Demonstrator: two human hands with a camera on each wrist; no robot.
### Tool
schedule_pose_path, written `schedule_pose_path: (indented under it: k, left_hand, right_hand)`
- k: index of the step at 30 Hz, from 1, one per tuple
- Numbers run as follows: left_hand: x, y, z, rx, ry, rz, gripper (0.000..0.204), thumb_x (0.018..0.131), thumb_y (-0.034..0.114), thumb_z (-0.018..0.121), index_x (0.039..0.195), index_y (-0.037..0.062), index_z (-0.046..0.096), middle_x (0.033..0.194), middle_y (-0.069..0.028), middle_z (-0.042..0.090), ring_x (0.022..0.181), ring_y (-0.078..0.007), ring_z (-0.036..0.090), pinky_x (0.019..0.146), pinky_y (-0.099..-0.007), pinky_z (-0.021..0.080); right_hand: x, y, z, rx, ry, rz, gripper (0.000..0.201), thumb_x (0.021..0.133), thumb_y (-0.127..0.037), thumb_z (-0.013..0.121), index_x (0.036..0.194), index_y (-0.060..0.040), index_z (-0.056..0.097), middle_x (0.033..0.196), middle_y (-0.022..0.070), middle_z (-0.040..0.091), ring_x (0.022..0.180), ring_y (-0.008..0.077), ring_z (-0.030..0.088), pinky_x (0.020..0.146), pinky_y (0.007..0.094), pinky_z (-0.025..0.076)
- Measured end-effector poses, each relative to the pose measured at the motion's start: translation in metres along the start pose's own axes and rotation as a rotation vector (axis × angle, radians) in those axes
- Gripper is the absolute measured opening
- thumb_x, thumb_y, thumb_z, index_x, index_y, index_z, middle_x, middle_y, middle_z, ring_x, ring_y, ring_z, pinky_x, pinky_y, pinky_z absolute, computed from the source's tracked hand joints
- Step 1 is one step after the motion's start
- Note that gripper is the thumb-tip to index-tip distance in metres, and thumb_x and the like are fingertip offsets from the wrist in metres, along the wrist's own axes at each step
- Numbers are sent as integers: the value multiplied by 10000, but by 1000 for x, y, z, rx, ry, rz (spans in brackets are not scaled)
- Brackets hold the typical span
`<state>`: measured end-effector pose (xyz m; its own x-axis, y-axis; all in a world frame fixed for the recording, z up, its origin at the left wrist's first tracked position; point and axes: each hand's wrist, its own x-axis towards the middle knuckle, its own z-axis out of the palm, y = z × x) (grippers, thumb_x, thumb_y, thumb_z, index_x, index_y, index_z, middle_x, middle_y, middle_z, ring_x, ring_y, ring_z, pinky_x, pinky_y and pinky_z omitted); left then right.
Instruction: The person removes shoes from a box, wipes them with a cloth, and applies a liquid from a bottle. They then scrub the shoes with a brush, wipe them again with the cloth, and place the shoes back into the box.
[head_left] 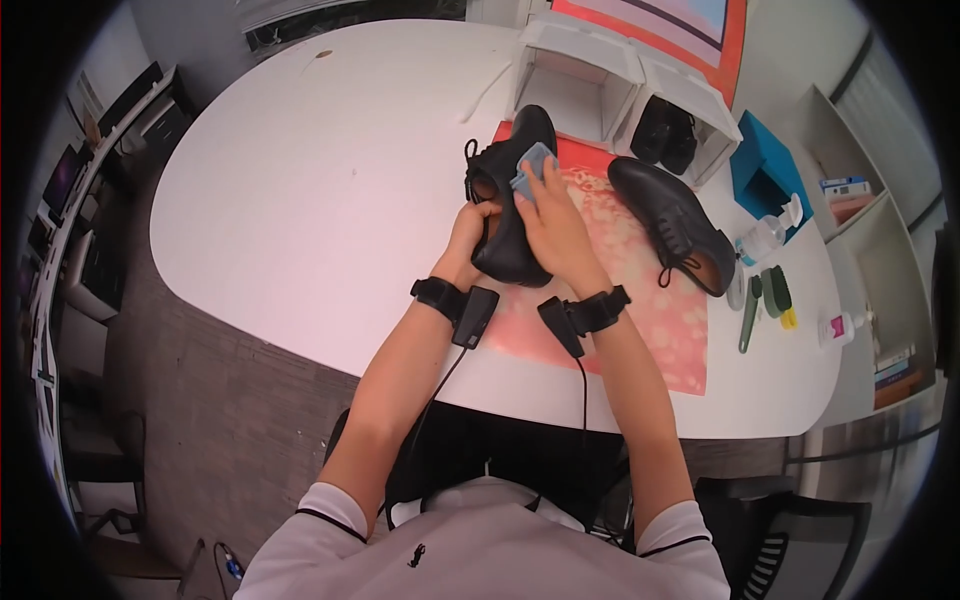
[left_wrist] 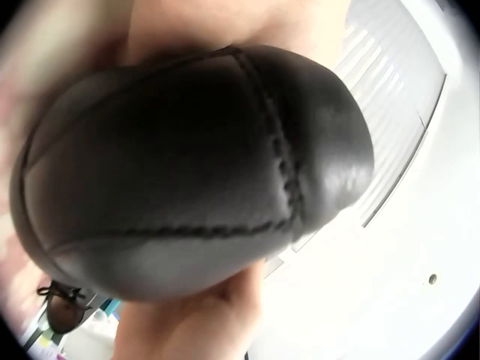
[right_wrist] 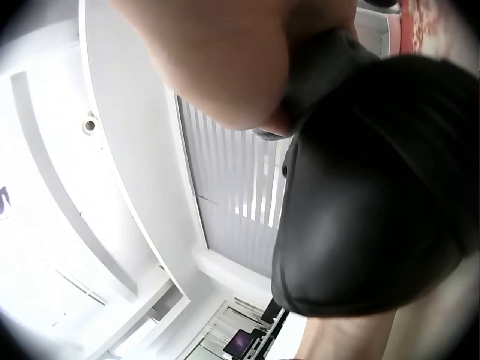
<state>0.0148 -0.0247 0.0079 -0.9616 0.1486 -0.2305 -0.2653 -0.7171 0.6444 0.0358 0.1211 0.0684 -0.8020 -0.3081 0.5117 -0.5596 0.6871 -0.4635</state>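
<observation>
Left hand (head_left: 464, 243) is clamped on a black shoe (head_left: 510, 245), fingers tucked in at the laced opening, probably because that braces it from inside and leaves the outer side free; right hand (head_left: 562, 235) has a blue-grey cloth (head_left: 534, 172) pinched in its fingers and held against the side near the front, so the two hands look to be working against each other to keep the shoe steady. The shoe is over the left part of the red mat (head_left: 655, 345), toe away from the person; can't tell if any of it touches down.

The other shoe (head_left: 665, 215) lies to the right on the mat, likely parked there to stay in reach but out of the way; past it are a pump bottle (head_left: 762, 242), a green brush (head_left: 775, 292) and a blue box (head_left: 765, 165), all handy to the right hand; black shoes (head_left: 663, 133) sit in a white box (head_left: 700, 100) behind.
</observation>
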Motion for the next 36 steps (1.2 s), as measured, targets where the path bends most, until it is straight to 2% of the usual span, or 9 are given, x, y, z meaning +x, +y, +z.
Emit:
schedule_pose_path:
  k: [4, 8, 13, 16, 19, 22, 25, 31, 36]
  left_hand:
    - [7, -3, -7, 127, 94, 113, 243, 944, 101, 469, 1033, -56, 632, 983, -152, 679, 810, -253, 676, 737, -346, 567]
    - [0, -3, 0, -91, -13, 74, 330, 989, 172, 461, 1168, -67, 601, 1044, -182, 685, 876, -254, 682, 805, -331, 553]
    - [8, -5, -1, -166, -5, 86, 331, 994, 182, 468, 1181, -63, 590, 1064, -178, 680, 897, -259, 681, 814, -341, 554]
    - [13, -13, -3, -62, 36, 107, 319, 997, 173, 469, 1173, -63, 590, 1059, -174, 679, 893, -254, 678, 809, -347, 554]
    - [7, -10, 5, 20, 72, 122, 307, 998, 158, 462, 1169, -66, 586, 1049, -176, 674, 886, -255, 675, 795, -351, 553]
    - [1, -6, 9, -21, 77, 97, 303, 1000, 156, 448, 1160, -64, 583, 1029, -182, 666, 862, -261, 668, 782, -346, 550]
    - [-1, -5, 11, -35, 96, 84, 307, 1004, 169, 431, 1148, -57, 581, 1003, -185, 657, 832, -269, 659, 776, -349, 546]
    - [6, -9, 6, -33, 123, 87, 328, 1010, 212, 414, 1139, -36, 587, 999, -168, 665, 819, -263, 661, 774, -374, 548]
    - [21, -16, -1, 12, 175, 112, 366, 1026, 209, 379, 1194, -34, 595, 1056, -177, 682, 883, -270, 686, 802, -371, 567]
  right_hand:
    - [-16, -20, -2, -22, -65, -60, 524, 979, -185, 492, 1417, 90, 408, 1477, 337, 362, 1389, 443, 366, 1140, 471, 338]
    - [-42, -28, -19, -109, -95, -162, 499, 961, -124, 498, 1422, 55, 426, 1485, 306, 378, 1371, 429, 391, 1178, 450, 278]
    - [-85, -31, -35, -104, -162, -257, 523, 935, -125, 541, 1414, 54, 430, 1482, 277, 394, 1375, 421, 384, 1188, 485, 257]
    - [-81, -25, -32, -27, -136, -268, 515, 947, -86, 522, 1441, 22, 421, 1509, 262, 373, 1411, 384, 357, 1194, 463, 240]
    - [-47, -13, -24, 95, -107, -182, 508, 952, -124, 533, 1431, 18, 434, 1510, 228, 389, 1407, 365, 368, 1194, 479, 244]
    - [-24, -9, -18, 186, -119, -202, 477, 962, -109, 518, 1426, -12, 460, 1510, 188, 408, 1413, 343, 366, 1188, 466, 265]
    - [-29, -17, -19, 25, -162, -305, 499, 927, -92, 556, 1419, -49, 487, 1500, 147, 439, 1414, 318, 374, 1178, 450, 298]
    - [-58, -25, -42, -51, -318, -444, 620, 810, -66, 627, 1418, -84, 505, 1487, 109, 467, 1413, 286, 387, 1170, 434, 330]
    - [-61, -9, -53, -76, -373, -500, 579, 824, -67, 608, 1397, -74, 529, 1492, 119, 463, 1406, 299, 398, 1179, 445, 311]
